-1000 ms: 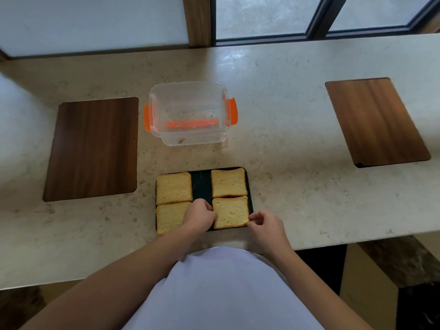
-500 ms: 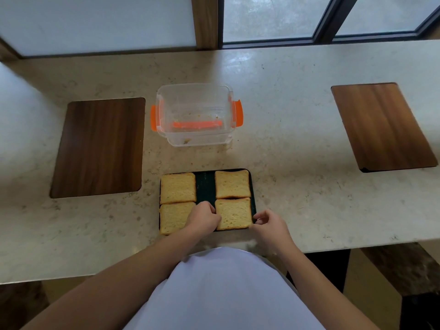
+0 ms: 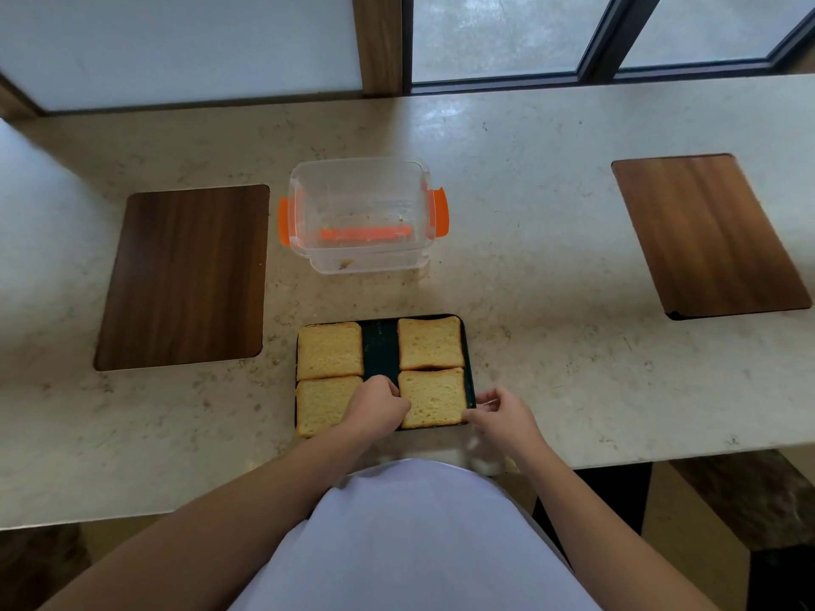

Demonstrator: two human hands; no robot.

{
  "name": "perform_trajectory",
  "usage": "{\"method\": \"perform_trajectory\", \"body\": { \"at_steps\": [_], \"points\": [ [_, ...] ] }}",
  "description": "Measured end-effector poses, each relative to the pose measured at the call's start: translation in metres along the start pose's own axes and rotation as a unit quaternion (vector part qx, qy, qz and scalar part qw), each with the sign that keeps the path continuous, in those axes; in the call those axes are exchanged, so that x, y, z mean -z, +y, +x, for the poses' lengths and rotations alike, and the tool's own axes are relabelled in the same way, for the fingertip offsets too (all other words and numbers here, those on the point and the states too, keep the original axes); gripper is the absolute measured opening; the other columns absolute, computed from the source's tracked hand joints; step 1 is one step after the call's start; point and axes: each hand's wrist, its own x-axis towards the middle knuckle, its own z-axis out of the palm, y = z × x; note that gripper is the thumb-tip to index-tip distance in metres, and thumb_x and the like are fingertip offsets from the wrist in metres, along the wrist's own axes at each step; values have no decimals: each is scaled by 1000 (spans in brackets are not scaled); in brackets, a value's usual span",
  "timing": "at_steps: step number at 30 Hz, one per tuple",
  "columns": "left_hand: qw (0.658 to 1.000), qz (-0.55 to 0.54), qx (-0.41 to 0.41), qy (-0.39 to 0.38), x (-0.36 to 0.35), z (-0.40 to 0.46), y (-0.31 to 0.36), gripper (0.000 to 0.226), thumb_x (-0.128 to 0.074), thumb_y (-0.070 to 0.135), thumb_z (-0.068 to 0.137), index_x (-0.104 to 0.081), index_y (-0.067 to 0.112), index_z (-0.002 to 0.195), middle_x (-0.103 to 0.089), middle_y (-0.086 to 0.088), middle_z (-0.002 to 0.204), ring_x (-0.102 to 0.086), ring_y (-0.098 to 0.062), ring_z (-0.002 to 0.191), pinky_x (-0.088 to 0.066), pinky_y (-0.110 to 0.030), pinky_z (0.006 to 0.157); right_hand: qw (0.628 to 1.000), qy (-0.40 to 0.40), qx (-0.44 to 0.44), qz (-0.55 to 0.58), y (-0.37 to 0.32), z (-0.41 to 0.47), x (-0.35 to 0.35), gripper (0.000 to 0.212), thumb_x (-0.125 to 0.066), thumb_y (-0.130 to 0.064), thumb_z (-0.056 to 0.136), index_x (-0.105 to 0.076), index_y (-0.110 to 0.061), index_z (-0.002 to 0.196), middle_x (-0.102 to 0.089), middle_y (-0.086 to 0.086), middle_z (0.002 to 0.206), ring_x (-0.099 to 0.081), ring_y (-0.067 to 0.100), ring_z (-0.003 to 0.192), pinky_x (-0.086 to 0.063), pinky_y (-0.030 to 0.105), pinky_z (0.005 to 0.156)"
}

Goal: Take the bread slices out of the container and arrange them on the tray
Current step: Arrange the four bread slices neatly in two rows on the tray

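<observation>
A dark green tray (image 3: 379,350) lies on the counter near its front edge and carries several bread slices in two rows. The far-left slice (image 3: 330,350) and the far-right slice (image 3: 430,341) lie flat and untouched. My left hand (image 3: 377,405) is curled at the left edge of the near-right slice (image 3: 434,396) and covers a corner of the near-left slice (image 3: 322,405). My right hand (image 3: 500,416) pinches the same near-right slice at its right near corner, over the tray's rim. The clear container (image 3: 359,183) with orange clips stands behind the tray, holding only crumbs.
Two wooden boards are set into the pale stone counter, one at the left (image 3: 185,275) and one at the right (image 3: 705,231). A window frame runs along the back. The counter's front edge is just below my hands.
The view has shifted slightly. Both hands stay at the edges of the near-right slice, which has barely moved.
</observation>
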Motion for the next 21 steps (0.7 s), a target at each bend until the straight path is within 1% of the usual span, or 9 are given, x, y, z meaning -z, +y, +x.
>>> {"method": "perform_trajectory", "body": {
  "at_steps": [3, 5, 7, 10, 13, 15, 16, 18, 21],
  "points": [
    [1000, 12, -17, 1, 1, -2, 1, 12, -61, 14, 88, -63, 9, 78, -62, -10, 76, -59, -23, 69, -52, -40, 64, 1000, -2, 5, 2, -1, 1, 0, 33, -80, -33, 83, -61, -21, 108, -68, 1, 94, -67, 16, 86, -52, 27, 68],
    [1000, 6, -23, -2, 1, -4, 2, 12, -60, 13, 88, -60, 11, 77, -60, -10, 75, -55, -21, 66, -45, -36, 61, 998, 35, 36, -28, -5, 2, 0, 33, -79, -29, 84, -60, -21, 110, -65, -1, 93, -64, 11, 82, -47, 23, 63],
    [1000, -12, -21, -8, 1, -5, 3, 18, -59, 11, 90, -54, 18, 74, -60, -8, 81, -57, -22, 72, -47, -36, 66, 992, 80, 82, -59, -10, 4, -1, 29, -74, -25, 86, -60, -21, 111, -63, -2, 97, -61, 8, 84, -47, 22, 65],
    [999, -40, -6, -16, 3, -9, 5, 37, -59, 9, 91, -39, 31, 68, -56, -5, 87, -62, -26, 81, -55, -42, 77, 979, 74, 131, -138, -19, 5, -6, 25, -69, -22, 91, -63, -21, 115, -62, -5, 103, -59, 4, 85, -47, 19, 69],
    [998, -63, 16, -20, 4, -9, 6, 36, -59, 6, 89, -41, 29, 68, -60, -12, 91, -64, -28, 84, -56, -51, 90, 970, 65, 142, -187, -23, 4, -12, 27, -68, -22, 91, -63, -20, 118, -61, -5, 103, -59, 7, 86, -52, 24, 74],
    [997, -74, 16, -24, 2, -9, 6, 16, -60, 5, 90, -61, 20, 82, -66, -12, 97, -69, -30, 93, -57, -52, 93, 971, 68, 137, -184, -25, 3, -13, 28, -68, -22, 90, -63, -18, 118, -60, -5, 103, -59, 8, 86, -54, 28, 76],
    [997, -78, 13, -25, 1, -8, 5, 14, -60, 5, 91, -68, 10, 102, -68, -11, 103, -69, -30, 98, -57, -50, 93, 972, 67, 134, -182, -25, 2, -12, 29, -68, -22, 90, -63, -18, 118, -60, -4, 103, -59, 8, 85, -55, 29, 77],
    [997, -79, 7, -24, -3, -5, 5, 37, -60, 6, 93, -61, 1, 130, -67, -8, 109, -68, -27, 102, -57, -46, 95, 973, 63, 127, -182, -25, 2, -10, 30, -67, -21, 89, -62, -17, 119, -59, -4, 102, -59, 9, 85, -54, 29, 75],
    [997, -75, -1, -26, -2, -8, 7, 45, -59, 7, 94, -55, 1, 139, -67, -10, 117, -66, -25, 106, -56, -44, 97, 972, 65, 126, -189, -26, 0, -8, 31, -66, -22, 89, -60, -18, 119, -59, -3, 104, -57, 7, 83, -46, 24, 67]
  ]
}}
